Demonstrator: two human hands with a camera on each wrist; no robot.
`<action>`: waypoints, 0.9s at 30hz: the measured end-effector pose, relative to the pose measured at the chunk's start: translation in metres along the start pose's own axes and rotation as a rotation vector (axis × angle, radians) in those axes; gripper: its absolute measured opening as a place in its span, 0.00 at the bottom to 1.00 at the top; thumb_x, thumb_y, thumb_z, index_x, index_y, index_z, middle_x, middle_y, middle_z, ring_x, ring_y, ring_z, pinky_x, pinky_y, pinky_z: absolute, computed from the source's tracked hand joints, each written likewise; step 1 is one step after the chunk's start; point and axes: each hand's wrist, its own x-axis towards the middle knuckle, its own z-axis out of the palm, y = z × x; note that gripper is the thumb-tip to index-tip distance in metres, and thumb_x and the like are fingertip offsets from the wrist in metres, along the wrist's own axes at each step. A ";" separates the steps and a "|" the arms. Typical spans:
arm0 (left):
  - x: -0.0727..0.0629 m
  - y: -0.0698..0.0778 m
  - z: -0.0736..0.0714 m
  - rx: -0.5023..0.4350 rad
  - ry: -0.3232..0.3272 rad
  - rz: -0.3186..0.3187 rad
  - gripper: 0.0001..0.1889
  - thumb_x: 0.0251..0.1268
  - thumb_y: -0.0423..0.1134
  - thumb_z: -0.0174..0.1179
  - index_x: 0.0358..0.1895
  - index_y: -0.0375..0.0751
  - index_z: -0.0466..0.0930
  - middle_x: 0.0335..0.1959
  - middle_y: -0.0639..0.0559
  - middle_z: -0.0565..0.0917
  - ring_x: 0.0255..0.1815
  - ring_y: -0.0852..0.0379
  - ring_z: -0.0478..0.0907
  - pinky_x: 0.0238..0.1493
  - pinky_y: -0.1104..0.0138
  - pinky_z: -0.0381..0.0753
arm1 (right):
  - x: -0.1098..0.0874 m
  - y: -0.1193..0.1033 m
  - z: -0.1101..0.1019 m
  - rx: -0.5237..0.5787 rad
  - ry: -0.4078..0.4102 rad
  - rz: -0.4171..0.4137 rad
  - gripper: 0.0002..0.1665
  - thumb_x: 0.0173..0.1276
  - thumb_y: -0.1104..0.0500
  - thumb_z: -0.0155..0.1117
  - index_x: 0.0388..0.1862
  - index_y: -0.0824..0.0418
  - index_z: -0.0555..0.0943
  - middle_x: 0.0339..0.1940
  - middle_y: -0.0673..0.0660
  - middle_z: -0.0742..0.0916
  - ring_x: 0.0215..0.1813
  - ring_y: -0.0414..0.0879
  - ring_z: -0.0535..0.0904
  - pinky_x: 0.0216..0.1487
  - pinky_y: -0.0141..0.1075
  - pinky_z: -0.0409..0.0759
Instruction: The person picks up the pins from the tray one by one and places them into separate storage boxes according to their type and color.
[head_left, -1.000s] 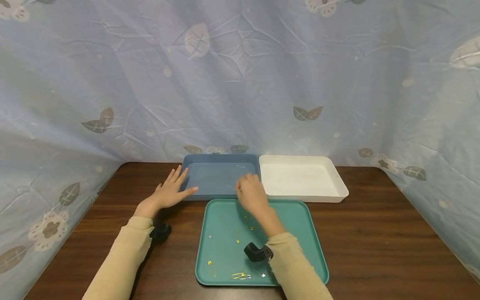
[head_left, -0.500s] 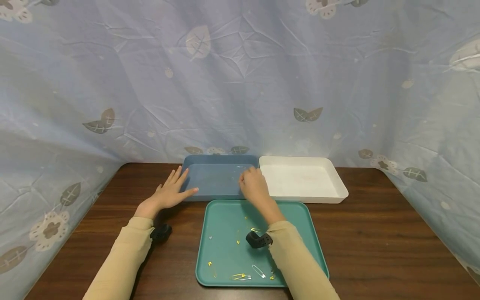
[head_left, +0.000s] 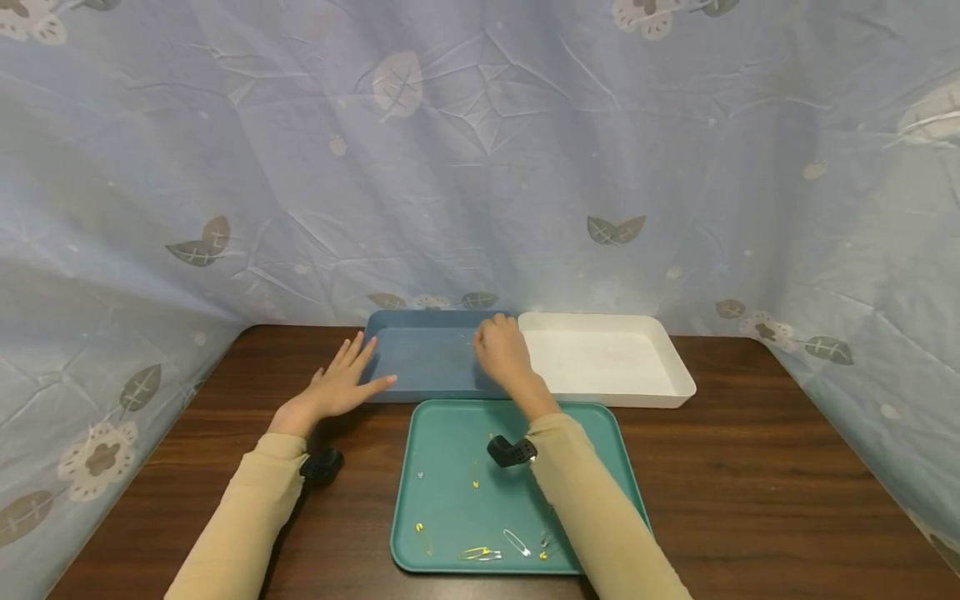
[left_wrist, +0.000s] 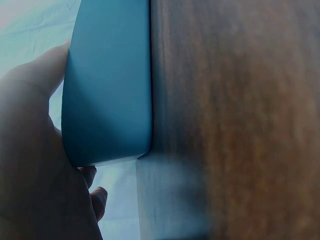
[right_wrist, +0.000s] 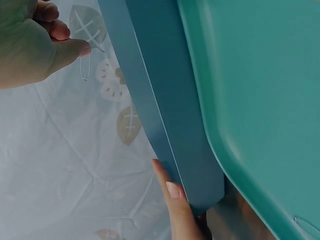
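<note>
My right hand [head_left: 501,352] is over the right end of the blue tray [head_left: 420,362]. In the right wrist view its thumb and fingers pinch a silver safety pin [right_wrist: 85,69], which hangs down from the fingertips. My left hand [head_left: 335,387] lies at the blue tray's left end, fingers spread, with the thumb over the front rim. On the green tray [head_left: 442,442] lie several gold and silver safety pins, among them a silver safety pin [head_left: 516,542] and a gold safety pin [head_left: 476,552] near the front edge.
A white tray [head_left: 607,354] stands right of the blue one, side by side with it. The green tray is in front of both, partly covered by my right forearm. All stand on a brown wooden table [head_left: 772,467]; a patterned curtain [head_left: 480,167] hangs behind.
My right hand has moved forward, deeper over the blue tray, and now covers most of a pin seen lying there earlier. My left hand has stayed in place.
</note>
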 end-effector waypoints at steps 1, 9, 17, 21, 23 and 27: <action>0.000 0.000 0.000 0.000 -0.001 0.000 0.49 0.66 0.72 0.44 0.79 0.52 0.32 0.81 0.43 0.29 0.80 0.37 0.28 0.65 0.25 0.36 | 0.002 0.000 0.000 -0.011 -0.005 -0.005 0.10 0.72 0.63 0.55 0.35 0.64 0.83 0.39 0.60 0.83 0.43 0.55 0.75 0.49 0.43 0.76; 0.003 0.002 -0.001 0.007 0.001 0.002 0.50 0.65 0.73 0.43 0.79 0.53 0.31 0.81 0.43 0.29 0.80 0.37 0.28 0.65 0.25 0.36 | 0.026 -0.004 0.001 -0.030 -0.022 -0.012 0.12 0.74 0.61 0.54 0.38 0.63 0.84 0.42 0.60 0.83 0.47 0.56 0.77 0.51 0.46 0.78; 0.004 0.000 0.001 0.018 0.010 0.005 0.50 0.65 0.73 0.43 0.79 0.53 0.31 0.81 0.42 0.31 0.80 0.36 0.29 0.65 0.25 0.37 | 0.046 -0.007 0.010 -0.029 -0.034 -0.016 0.15 0.75 0.61 0.51 0.31 0.62 0.81 0.42 0.60 0.83 0.49 0.56 0.77 0.48 0.45 0.78; 0.004 0.000 0.001 0.009 0.013 0.007 0.50 0.65 0.73 0.43 0.79 0.53 0.32 0.81 0.43 0.31 0.81 0.37 0.29 0.65 0.25 0.37 | 0.054 -0.007 0.011 -0.055 -0.036 -0.026 0.14 0.75 0.61 0.51 0.29 0.62 0.79 0.42 0.60 0.83 0.50 0.56 0.77 0.50 0.45 0.78; 0.004 0.000 0.001 0.008 0.013 0.005 0.50 0.65 0.73 0.43 0.79 0.53 0.32 0.81 0.42 0.31 0.81 0.37 0.29 0.65 0.25 0.37 | 0.057 -0.007 0.011 -0.064 -0.041 -0.030 0.14 0.75 0.61 0.51 0.29 0.62 0.79 0.41 0.60 0.83 0.49 0.56 0.77 0.51 0.46 0.78; 0.004 0.001 0.000 0.012 0.007 0.001 0.50 0.65 0.73 0.43 0.79 0.53 0.31 0.81 0.42 0.31 0.80 0.36 0.29 0.64 0.25 0.37 | 0.062 -0.008 0.011 -0.062 -0.061 -0.028 0.17 0.75 0.61 0.51 0.24 0.60 0.76 0.39 0.59 0.83 0.49 0.56 0.77 0.52 0.46 0.76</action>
